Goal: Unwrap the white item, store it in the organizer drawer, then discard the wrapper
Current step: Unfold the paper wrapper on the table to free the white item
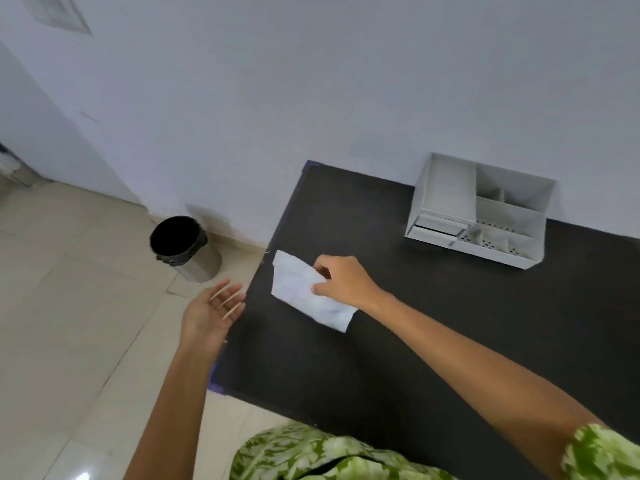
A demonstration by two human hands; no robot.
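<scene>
The white wrapped item point(304, 291) lay flat on the black table point(415, 341), near its left edge, a thin, soft-looking rectangle with faint bluish marks and a slightly crumpled face. My right hand point(341, 280) rested on its upper right part, thumb and fingers closed in a pinch on the wrapper's edge, though how much of the sheet I had caught was hidden under my knuckles. My left hand point(211, 311) hung open beyond the table's edge, palm up and fingers spread, touching nothing. I judged the main risk was the wrapper itself: it looked limp and light, so a pull from one corner could tear it unevenly or drag the whole packet off the near edge toward the floor, with my left hand not placed to steady it. The tabletop seemed matte and a little grippy, which would help. The white organizer point(485, 216) stood well apart against the wall, boxy, hard-looking, with perforated compartments and a shallow drawer point(437, 233) at its lower left that appeared slightly open; a narrow slot like that could snag a floppy item. The round bin point(180, 245), metal-sided with a black liner, stood on the tiled floor to the left.
</scene>
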